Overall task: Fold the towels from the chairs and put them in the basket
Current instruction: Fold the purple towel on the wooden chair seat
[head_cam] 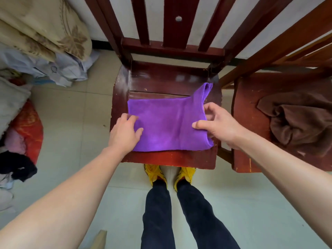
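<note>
right fingers (199,125) pinch towel (167,123), left fingers (139,131) press

Towel (167,123) solid purple; second towel (298,123) plain brown; chairs (161,76) dark red-brown; shoes (152,174) yellow, possibly dark-streaked; cushion (43,26) beige, leaf pattern.

Before me, towel (167,123) flat on chair (161,78) seat. My left hand (124,133) rests on its left edge, right hand (217,123) holds its right. Second towel (301,123) on next chair (251,97), right. Bedding (45,29) left.
</note>
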Motion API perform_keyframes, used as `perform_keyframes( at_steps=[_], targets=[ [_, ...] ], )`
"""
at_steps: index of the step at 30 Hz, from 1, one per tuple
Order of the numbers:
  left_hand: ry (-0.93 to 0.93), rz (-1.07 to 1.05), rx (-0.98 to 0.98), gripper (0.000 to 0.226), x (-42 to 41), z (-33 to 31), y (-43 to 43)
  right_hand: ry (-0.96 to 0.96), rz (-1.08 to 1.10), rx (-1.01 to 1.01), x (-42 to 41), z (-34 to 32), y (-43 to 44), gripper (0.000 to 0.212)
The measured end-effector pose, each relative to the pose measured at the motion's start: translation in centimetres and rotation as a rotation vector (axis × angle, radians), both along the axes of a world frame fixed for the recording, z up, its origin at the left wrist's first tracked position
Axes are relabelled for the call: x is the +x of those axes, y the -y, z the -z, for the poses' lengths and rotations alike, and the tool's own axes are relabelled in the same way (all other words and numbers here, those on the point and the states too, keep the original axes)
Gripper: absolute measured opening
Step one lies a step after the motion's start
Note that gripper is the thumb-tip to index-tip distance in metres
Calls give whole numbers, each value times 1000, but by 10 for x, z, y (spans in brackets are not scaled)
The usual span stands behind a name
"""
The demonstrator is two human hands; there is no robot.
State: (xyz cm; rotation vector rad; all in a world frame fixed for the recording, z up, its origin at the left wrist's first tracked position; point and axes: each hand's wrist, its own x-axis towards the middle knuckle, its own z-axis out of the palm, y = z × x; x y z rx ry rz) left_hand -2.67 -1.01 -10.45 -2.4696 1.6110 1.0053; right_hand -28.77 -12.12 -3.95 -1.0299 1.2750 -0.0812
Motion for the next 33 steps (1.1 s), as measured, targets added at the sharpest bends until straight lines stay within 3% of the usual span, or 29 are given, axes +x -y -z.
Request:
perform_keyframes(
  at_steps=[7,11,14,16,18,22,25,27,29,31,33],
  targets=[
    [-19,-201,95,28,71,-6,-40,-291,-264,-334,132,33,-41,32],
    [-30,-277,111,26,99,0,-67,-460,-413,-383,173,63,-68,37],
    [-50,-301,126,27,107,3,-76,-614,-614,-349,190,78,-78,54],
    [-44,-288,122,28,105,3,-73,-603,-656,-267,196,78,-73,65],
    [-20,-257,78,28,96,-2,-65,-520,-542,-193,189,71,-59,61],
    [13,-66,-185,36,65,-9,-33,-469,-15,-349,151,63,-17,3],
    [27,290,-187,71,31,-3,-6,-318,206,-104,135,67,6,12],
    [52,492,-24,99,15,10,6,-233,264,74,128,71,21,8],
    [88,544,107,115,14,21,10,-176,323,172,123,76,33,6],
    [115,551,132,122,16,27,9,-171,340,120,121,77,34,3],
    [124,557,134,126,17,27,7,-245,279,-113,121,73,21,7]
  ],
)
